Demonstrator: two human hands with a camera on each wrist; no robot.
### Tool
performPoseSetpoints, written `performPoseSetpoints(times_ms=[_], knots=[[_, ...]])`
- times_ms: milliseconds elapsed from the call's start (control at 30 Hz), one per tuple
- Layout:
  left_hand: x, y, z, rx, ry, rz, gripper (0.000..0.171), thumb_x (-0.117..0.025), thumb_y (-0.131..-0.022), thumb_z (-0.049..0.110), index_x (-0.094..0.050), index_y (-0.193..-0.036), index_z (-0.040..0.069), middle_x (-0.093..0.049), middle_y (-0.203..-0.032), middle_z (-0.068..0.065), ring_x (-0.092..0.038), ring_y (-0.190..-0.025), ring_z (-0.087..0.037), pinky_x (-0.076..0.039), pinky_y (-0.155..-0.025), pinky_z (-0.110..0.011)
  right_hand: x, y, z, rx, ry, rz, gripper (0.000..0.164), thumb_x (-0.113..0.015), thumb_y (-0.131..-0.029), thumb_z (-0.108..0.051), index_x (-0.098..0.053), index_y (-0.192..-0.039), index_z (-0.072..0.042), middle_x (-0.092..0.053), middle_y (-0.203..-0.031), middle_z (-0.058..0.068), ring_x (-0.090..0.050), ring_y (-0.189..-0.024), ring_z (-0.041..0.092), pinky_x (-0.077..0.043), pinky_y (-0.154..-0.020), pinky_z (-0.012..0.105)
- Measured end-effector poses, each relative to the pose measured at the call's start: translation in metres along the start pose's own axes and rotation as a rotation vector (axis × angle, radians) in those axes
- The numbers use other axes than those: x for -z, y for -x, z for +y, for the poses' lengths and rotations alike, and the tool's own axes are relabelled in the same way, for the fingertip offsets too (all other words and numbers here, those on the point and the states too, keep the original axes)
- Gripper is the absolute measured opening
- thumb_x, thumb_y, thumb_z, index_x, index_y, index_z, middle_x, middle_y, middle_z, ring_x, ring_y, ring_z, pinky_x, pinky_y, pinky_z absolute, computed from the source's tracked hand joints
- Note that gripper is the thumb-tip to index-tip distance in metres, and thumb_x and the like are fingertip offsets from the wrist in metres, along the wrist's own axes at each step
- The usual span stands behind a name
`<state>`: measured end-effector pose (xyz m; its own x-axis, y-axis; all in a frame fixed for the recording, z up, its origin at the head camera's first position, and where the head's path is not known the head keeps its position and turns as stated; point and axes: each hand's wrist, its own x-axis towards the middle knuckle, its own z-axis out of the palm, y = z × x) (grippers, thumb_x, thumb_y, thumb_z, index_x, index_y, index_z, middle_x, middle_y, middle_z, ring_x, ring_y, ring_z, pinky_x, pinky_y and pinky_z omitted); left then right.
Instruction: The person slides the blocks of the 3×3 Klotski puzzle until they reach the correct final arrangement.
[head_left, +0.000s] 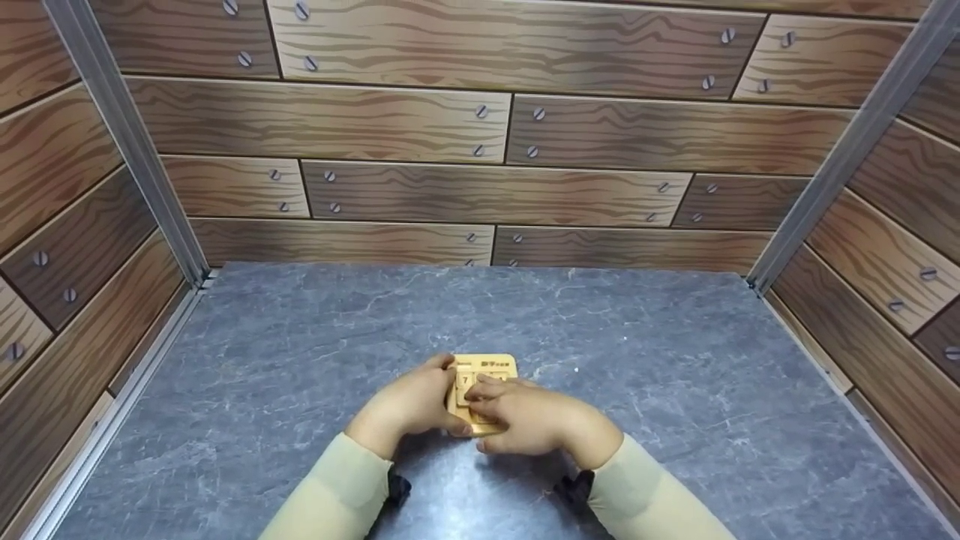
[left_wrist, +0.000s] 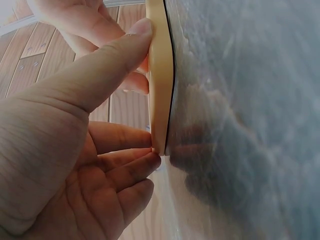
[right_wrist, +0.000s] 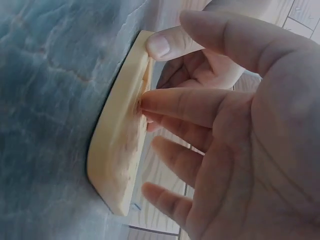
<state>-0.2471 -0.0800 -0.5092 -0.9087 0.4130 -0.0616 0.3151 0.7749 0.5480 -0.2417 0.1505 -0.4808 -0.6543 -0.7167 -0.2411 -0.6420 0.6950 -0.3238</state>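
Note:
A yellow number sliding puzzle [head_left: 511, 367] lies flat on the grey table, close to the person. One tile marked 7 [head_left: 465, 380] shows near its upper left; the hands cover many others. The left hand [head_left: 409, 401] holds the puzzle from the left, thumb at the near edge and fingertips against the far left edge. From the right reaches the right hand [head_left: 536, 416], its fingertips touching the tiles. In the right wrist view, the extended index finger [right_wrist: 180, 104] meets the puzzle's face, while the thumb stays off it.
The grey marbled tabletop [head_left: 300, 322] spreads around the puzzle. Wood-patterned panels [head_left: 420, 120] enclose it at the back and both sides, with metal corner posts [head_left: 131, 135] between them. Dark wrist straps [head_left: 399, 489] sit under the sleeves.

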Motion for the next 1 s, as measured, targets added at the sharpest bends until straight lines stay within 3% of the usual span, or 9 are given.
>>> performPoseSetpoints(times_ms=[167,367,633,1000], knots=[[-0.005,0.001,-0.002,0.002,-0.006,-0.012,0.092,-0.101,-0.084,0.036,-0.062,-0.156,-0.007,-0.043,-0.178,-0.028,-0.052,-0.159,-0.05,-0.044,-0.135,-0.061,-0.003,0.012,0.008,-0.008,-0.023,0.0,0.073,-0.071,-0.106,-0.048,-0.056,-0.168,-0.012,-0.046,-0.182,0.006,-0.039,-0.171,0.036,-0.028,-0.143,0.063],[-0.004,0.002,-0.002,0.018,-0.02,-0.021,0.096,-0.101,-0.084,0.038,-0.059,-0.159,-0.007,-0.043,-0.179,-0.025,-0.052,-0.16,-0.048,-0.044,-0.135,-0.06,-0.005,0.024,0.013,0.014,0.034,0.03,0.063,-0.072,-0.106,-0.046,-0.067,-0.157,-0.011,-0.053,-0.176,0.007,-0.048,-0.165,0.039,-0.036,-0.139,0.064],[0.001,0.002,-0.003,0.021,-0.012,-0.004,0.096,-0.101,-0.084,0.038,-0.06,-0.158,-0.008,-0.043,-0.179,-0.025,-0.051,-0.16,-0.049,-0.043,-0.136,-0.06,-0.006,0.021,0.006,0.019,0.078,0.048,0.068,-0.074,-0.103,-0.05,-0.067,-0.157,-0.01,-0.05,-0.179,0.003,-0.037,-0.172,0.034,-0.031,-0.142,0.062],[0.0,0.002,0.0,0.015,0.011,0.002,0.097,-0.102,-0.081,0.037,-0.061,-0.157,-0.007,-0.043,-0.178,-0.026,-0.05,-0.16,-0.051,-0.042,-0.136,-0.063,-0.01,0.021,0.004,0.032,0.086,0.024,0.073,-0.072,-0.104,-0.054,-0.062,-0.162,-0.01,-0.045,-0.182,0.002,-0.037,-0.172,0.034,-0.032,-0.141,0.061]])
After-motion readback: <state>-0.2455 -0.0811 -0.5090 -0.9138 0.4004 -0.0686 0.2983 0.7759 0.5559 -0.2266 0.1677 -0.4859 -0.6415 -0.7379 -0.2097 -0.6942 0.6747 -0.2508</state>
